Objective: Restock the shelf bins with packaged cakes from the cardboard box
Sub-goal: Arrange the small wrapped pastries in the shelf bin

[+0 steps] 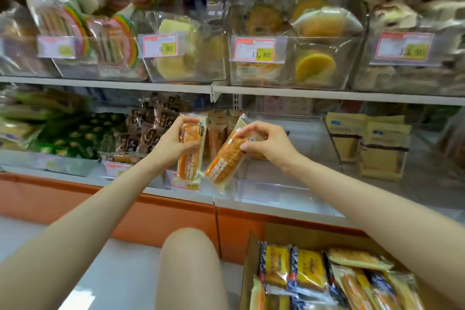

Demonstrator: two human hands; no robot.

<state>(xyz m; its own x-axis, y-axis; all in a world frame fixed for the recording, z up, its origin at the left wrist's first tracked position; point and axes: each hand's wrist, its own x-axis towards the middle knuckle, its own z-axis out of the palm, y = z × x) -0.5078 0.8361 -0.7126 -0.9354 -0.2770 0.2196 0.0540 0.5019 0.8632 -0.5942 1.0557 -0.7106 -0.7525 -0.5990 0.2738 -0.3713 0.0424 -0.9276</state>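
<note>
Left hand grips waffle bread packet upright, fingers curled round upper half. Right hand pinches second packet near top, tilted, lower end angled toward first. Both packets held just beside each other before clear bin on lower shelf. Cardboard box open at lower right, holding more packaged cakes. Knee left of box.
</note>
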